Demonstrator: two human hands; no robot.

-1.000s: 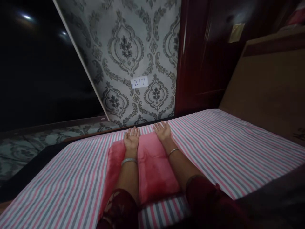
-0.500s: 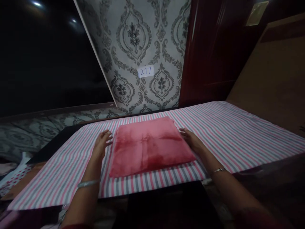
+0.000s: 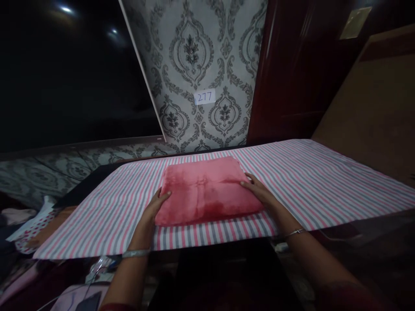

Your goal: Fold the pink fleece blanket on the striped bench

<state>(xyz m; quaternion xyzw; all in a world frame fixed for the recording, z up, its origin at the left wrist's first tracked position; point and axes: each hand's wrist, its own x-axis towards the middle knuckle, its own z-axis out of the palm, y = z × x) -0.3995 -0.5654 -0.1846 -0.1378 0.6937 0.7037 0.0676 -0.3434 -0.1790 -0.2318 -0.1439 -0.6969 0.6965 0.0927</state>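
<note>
A flat, square pink plush piece, like a cushion cover (image 3: 207, 190), lies on the striped cloth, with cross-shaped creases and darker red patches on its pile. At its left edge my left hand (image 3: 156, 207) grips it, thumb on top and the fingers hidden behind the edge. My right hand (image 3: 257, 192) holds the opposite edge the same way, its thumb resting on the plush and the other fingers partly hidden along the side.
A pink, grey and white striped cloth (image 3: 308, 185) covers the table. Behind stand a patterned wall with a "277" paper label (image 3: 205, 96) and a large dark screen (image 3: 74, 77). A cardboard sheet (image 3: 372, 108) leans at the right. Clutter fills the lower left.
Both hands have come inward from beside the pink plush piece and closed on its left and right edges. The camera view has shifted slightly.
</note>
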